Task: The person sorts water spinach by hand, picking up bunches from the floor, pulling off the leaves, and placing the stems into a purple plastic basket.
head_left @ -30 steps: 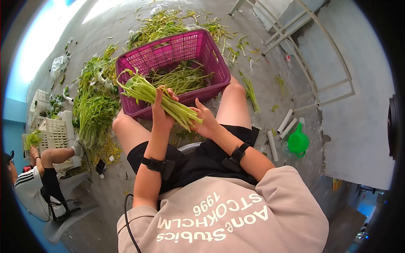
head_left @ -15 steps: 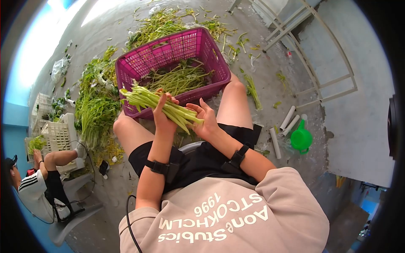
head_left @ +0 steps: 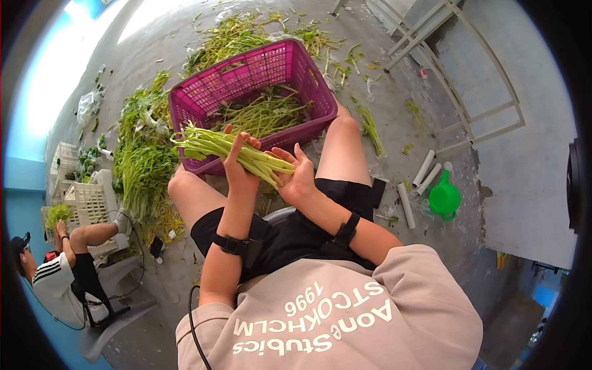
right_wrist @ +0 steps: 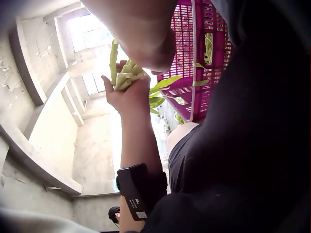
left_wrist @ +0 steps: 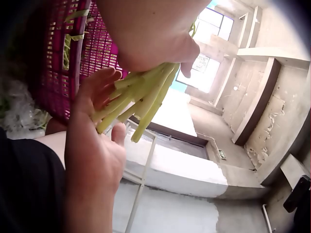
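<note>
Stalk bundle [head_left: 208, 143] lies slanted across both hands, over the near rim of the magenta crate [head_left: 316, 102]. Left hand [head_left: 240, 168] grips it mid-length, fingers and thumb wrapped round. Right hand [head_left: 298, 179] loosely cupped, palm touching the cut ends; its exact finger contact seems partly hidden. Loose stalks [head_left: 262, 117] lie inside the crate. Green container [head_left: 444, 197] on floor, right side.

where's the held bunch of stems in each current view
Head: bunch of stems, left of centre, slightly above the middle
Left wrist: bunch of stems, slightly left of centre, upper half
Right wrist: bunch of stems, left of centre, upper half
Shared landmark: purple crate, upper middle in head, upper left in left wrist, upper right in right wrist
</note>
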Action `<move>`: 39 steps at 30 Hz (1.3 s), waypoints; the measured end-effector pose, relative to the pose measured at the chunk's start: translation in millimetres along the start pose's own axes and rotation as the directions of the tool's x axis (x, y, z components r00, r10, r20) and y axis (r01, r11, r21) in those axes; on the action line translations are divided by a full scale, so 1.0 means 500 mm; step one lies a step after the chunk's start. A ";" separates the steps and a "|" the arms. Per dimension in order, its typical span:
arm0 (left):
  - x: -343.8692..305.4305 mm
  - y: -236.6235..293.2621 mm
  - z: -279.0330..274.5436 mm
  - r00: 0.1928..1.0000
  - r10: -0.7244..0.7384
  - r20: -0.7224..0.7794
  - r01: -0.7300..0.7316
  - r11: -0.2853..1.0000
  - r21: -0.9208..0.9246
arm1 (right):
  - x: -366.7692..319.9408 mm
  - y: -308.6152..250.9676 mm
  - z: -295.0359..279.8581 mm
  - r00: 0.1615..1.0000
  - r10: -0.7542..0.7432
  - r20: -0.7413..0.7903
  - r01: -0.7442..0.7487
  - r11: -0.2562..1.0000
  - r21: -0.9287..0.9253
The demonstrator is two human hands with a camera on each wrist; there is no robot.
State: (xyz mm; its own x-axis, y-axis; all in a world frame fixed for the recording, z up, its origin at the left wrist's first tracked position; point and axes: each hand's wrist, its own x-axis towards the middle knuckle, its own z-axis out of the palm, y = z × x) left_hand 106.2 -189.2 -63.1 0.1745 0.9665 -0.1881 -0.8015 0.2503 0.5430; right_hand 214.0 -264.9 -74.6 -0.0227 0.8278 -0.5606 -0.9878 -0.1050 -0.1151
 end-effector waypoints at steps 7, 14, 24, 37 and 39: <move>0.000 -0.010 -0.010 0.998 -0.051 0.030 0.051 0.999 0.008 | 0.016 -0.008 -0.027 0.990 0.081 0.113 -0.041 0.946 -0.321; -0.004 -0.014 -0.039 0.983 -0.183 0.014 0.165 0.915 0.369 | 0.041 -0.058 -0.030 0.944 0.121 0.308 0.212 0.491 -0.845; -0.014 -0.042 -0.059 0.926 -0.363 0.104 0.179 0.665 0.725 | 0.039 -0.075 -0.055 0.918 0.360 0.169 -0.026 0.479 -0.877; 0.005 -0.033 -0.101 0.924 -0.275 0.266 -0.053 0.598 0.800 | 0.042 -0.103 -0.046 0.950 0.222 0.220 0.022 0.655 -0.756; 0.007 -0.042 -0.105 0.928 -0.263 0.265 -0.033 0.650 0.759 | 0.038 -0.104 -0.043 0.956 0.213 0.204 0.022 0.639 -0.769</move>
State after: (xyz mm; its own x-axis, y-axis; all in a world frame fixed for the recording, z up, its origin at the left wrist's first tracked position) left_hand 93.7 -193.9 -118.4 0.5237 0.8459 -0.1006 -0.0923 0.1738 0.9804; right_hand 268.0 -255.3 -96.9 -0.2634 0.8811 -0.3927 -0.5128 -0.4727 -0.7167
